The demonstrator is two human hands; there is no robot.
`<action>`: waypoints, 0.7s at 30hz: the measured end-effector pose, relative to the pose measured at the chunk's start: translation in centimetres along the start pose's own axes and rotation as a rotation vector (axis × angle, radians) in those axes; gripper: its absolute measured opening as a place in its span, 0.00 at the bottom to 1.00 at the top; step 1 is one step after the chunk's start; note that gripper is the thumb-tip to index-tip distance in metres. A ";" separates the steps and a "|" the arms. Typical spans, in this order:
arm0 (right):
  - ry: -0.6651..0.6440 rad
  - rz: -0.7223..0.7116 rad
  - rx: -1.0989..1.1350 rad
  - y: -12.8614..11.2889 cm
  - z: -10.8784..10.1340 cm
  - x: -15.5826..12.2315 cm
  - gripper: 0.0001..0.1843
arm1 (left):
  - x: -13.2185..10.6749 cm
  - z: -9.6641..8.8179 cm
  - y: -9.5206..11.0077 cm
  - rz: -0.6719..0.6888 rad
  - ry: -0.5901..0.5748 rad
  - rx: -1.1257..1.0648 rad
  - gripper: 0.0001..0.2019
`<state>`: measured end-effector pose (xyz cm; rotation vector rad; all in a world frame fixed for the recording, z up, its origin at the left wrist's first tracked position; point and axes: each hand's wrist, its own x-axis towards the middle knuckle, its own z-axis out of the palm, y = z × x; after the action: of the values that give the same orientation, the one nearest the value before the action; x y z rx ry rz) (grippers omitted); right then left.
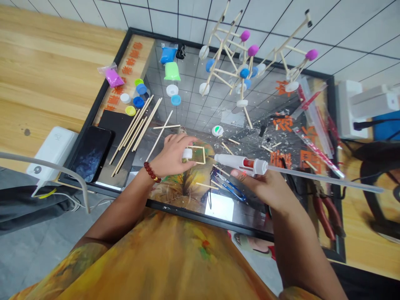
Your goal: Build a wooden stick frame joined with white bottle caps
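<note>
The left hand, wearing a red beaded bracelet at the wrist, is closed over the near side of a small square frame of wooden sticks and has firm hold of it. A white round piece sits at the frame's left side under the fingers; its exact nature cannot be confirmed. The right hand is closed around a white hot glue gun, held level, with a long translucent glue stick running out to the right. The gun's nozzle points left, just beside the frame; no contact is visible.

Both hands are over a black-framed mirror panel lying on a wooden table. Left of the hands lie loose wooden sticks on a black sheet, with a smartphone and a white power bank further left. Coloured bottle caps and bagged pink foam clay occupy the far left. Stick models with purple, blue and white wheels stand at the far end. Blue-handled scissors lie below the gun, and red-handled pliers lie at near right.
</note>
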<state>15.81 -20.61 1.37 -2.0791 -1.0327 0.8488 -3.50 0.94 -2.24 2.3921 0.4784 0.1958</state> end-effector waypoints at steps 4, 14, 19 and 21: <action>-0.085 0.015 -0.007 -0.5 -0.2 -0.6 0.20 | 0.0 0.0 -0.1 -0.002 0.001 0.000 0.30; -0.073 -0.072 -0.035 0.2 0.4 -0.7 0.20 | 0.0 0.0 0.1 -0.005 -0.005 0.011 0.29; -0.076 -0.067 -0.025 0.3 0.7 -0.7 0.20 | 0.0 -0.1 0.2 -0.016 -0.011 0.017 0.30; -0.078 -0.072 -0.021 0.2 0.7 -0.7 0.20 | 0.0 -0.1 0.2 -0.016 -0.013 0.017 0.29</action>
<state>15.04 -21.15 0.99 -2.0274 -1.1558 0.8917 -3.44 0.88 -2.04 2.4037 0.4944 0.1699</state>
